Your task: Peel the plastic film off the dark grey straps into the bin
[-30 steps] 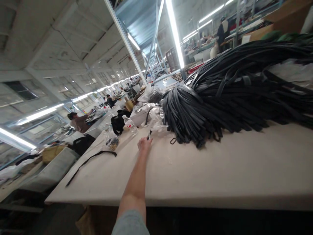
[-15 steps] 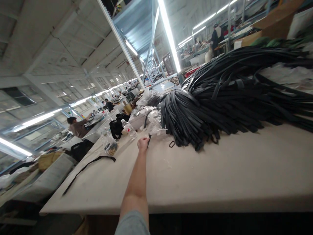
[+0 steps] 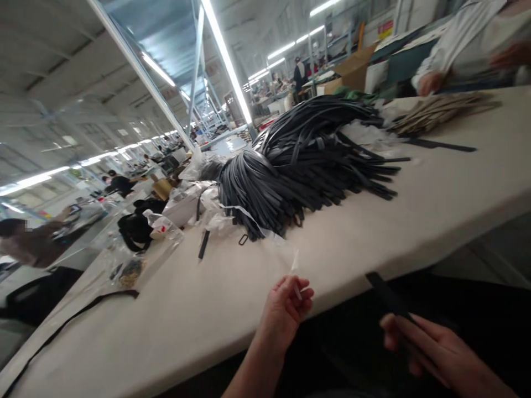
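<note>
Near the table's front edge, my left hand point(image 3: 288, 301) is closed in a pinch on a thin white strip point(image 3: 297, 292). Behind it, a translucent length trails toward the strap pile; whether it is the same piece I cannot tell. My right hand point(image 3: 440, 345), at lower right in front of the table, grips a flat black strap point(image 3: 385, 293) that points up and left. A large pile of dark straps point(image 3: 286, 171) lies beyond my hands. A black rectangular ring point(image 3: 243, 239) and a short black strap piece point(image 3: 203, 245) rest left of the pile's front end.
A long black strap point(image 3: 70, 326) curves over the left of the table point(image 3: 199, 315). Farther back are a plastic bottle point(image 3: 166, 228), a bag of small brass-coloured parts point(image 3: 130, 272) and a black bag point(image 3: 135, 226). Brown straps point(image 3: 440, 110) lie near a co-worker's hand point(image 3: 430, 84).
My left hand has drawn back from the short black strap piece to the front edge and now holds a white strip. My right hand has come into view with a strap. The view has swung right.
</note>
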`<state>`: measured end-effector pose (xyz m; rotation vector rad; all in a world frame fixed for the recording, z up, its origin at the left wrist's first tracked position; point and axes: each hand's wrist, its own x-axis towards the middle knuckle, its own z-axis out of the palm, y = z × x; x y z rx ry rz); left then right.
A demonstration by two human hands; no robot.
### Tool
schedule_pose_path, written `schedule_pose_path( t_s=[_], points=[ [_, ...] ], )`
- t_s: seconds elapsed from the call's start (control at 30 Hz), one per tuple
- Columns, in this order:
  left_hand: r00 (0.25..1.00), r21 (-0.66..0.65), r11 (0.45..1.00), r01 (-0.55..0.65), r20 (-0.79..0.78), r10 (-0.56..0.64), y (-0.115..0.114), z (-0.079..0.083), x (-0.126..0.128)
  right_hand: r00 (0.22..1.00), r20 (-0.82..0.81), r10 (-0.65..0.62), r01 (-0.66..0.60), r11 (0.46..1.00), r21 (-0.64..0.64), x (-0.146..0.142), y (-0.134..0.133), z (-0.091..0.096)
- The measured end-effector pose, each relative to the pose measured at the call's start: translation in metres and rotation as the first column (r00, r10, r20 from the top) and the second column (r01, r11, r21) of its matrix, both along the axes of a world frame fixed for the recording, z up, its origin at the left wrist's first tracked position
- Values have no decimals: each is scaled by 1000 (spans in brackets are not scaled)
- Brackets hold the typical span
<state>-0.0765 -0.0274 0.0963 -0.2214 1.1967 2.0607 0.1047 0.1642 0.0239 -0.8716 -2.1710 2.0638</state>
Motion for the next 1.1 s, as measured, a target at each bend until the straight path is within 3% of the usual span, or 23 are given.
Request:
schedule_pose_path(
  t_s=[0.1,0.27,0.47,0.73,0.83,0.9,1.0,1.1],
  points=[
    [992,-46,991,125,7,-125,9,-12,35,997,-72,36,-39,998,-46,-23,-6,23],
    [949,-182,945,273,-111,-295,6,-27,61,984,-134,120,-131,989,-75,-64,-13,44],
    [885,-263,910,321,-260,-387,0,-36,77,990,-121,76,-83,995,-55,-82,-8,44],
    [805,-375,872,313,-383,-454,-2,-53,80,988,-109,114,-118,992,-35,-77,-12,40],
    [832,-350,880,321,-339,-438,-3,-54,80,983,-160,84,-86,996,-8,-77,-15,42],
    [872,-291,877,382,-200,-447,-2,-51,81,976,-204,70,-70,998,8,-78,-16,44],
    [855,-211,841,498,-38,-517,-1,-47,81,966,-248,77,-68,997,44,-78,-18,46],
    [854,-130,862,490,-127,-504,3,-47,76,958,-264,112,-82,989,119,-77,-18,47]
  ],
)
